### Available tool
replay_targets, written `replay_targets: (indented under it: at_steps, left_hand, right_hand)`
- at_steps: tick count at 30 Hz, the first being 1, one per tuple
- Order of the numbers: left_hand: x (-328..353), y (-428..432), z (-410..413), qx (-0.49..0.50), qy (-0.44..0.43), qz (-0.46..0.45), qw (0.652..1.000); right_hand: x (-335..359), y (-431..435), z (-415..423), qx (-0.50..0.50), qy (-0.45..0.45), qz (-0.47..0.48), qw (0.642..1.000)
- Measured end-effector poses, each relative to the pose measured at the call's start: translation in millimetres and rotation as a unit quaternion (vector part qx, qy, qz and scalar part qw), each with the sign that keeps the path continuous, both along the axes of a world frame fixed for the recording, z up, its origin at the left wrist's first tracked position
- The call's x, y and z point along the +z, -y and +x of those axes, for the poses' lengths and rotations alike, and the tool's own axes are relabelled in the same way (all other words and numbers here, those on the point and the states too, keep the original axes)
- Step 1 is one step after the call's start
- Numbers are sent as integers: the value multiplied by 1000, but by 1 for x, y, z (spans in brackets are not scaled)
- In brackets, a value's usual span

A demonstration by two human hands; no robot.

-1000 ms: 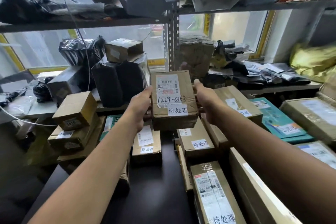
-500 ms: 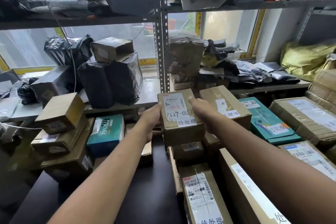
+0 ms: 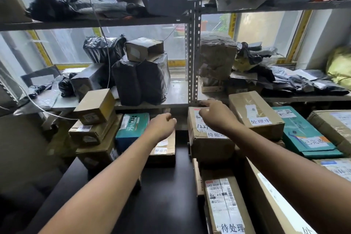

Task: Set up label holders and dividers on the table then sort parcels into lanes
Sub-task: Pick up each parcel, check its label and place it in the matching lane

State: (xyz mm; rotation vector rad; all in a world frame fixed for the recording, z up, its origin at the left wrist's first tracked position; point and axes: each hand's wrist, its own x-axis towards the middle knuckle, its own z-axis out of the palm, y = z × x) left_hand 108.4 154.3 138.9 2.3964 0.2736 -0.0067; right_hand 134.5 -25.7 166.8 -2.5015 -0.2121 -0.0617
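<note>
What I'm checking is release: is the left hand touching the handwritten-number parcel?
Apart. Head view shows the left hand clear of the parcel, dark gap between.

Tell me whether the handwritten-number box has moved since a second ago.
Yes. The box has come down from in front of the shelf post and now sits below the shelf edge, beside the neighbouring carton.

Backlit windows (image 3: 133, 43); foreground perhaps blurred.

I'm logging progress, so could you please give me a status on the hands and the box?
Left hand empty, loosely curled. Right hand on box top, grip unclear. Box down behind long carton, label up. Nothing blocking.
</note>
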Motion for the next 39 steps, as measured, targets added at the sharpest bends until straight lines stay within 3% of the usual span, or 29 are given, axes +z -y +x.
replay_targets:
  at_steps: [3,7,15,21,24,27,28,30,32,33,39]
  left_hand:
    - [6,-26,-15,32,27,159,986]
    - [18,-65,-43,69,-4,255,965]
    - [33,-175,-73,124,-42,315,940]
    - [14,-284,-52,128,-44,308,942]
    - [0,-333,-34,131,-16,259,957]
    - [-16,-366,-14,142,34,171,974]
    - [-21,-375,-6,148,46,103,983]
    - [-24,-387,7,138,46,-117,982]
    - [-27,-392,16,105,26,-312,944]
    - [-26,-393,18,84,13,-359,929]
    - [-38,-401,28,38,-3,-406,913]
  right_hand:
    - [1,-18,-5,51,27,-67,996]
    - [2,-57,-13,122,31,-88,988]
    - [-4,-158,-22,182,53,-94,977]
    - [-22,-241,-1,155,18,-73,985]
    - [-36,-284,13,141,3,-53,989]
    - [-48,-325,22,115,-43,25,992]
    - [-52,-337,24,108,-59,58,991]
    - [-56,-361,31,99,-88,118,984]
    - [-56,-380,37,86,-137,190,968]
    - [-56,-388,40,79,-165,226,957]
    - [-71,-407,52,60,-220,273,934]
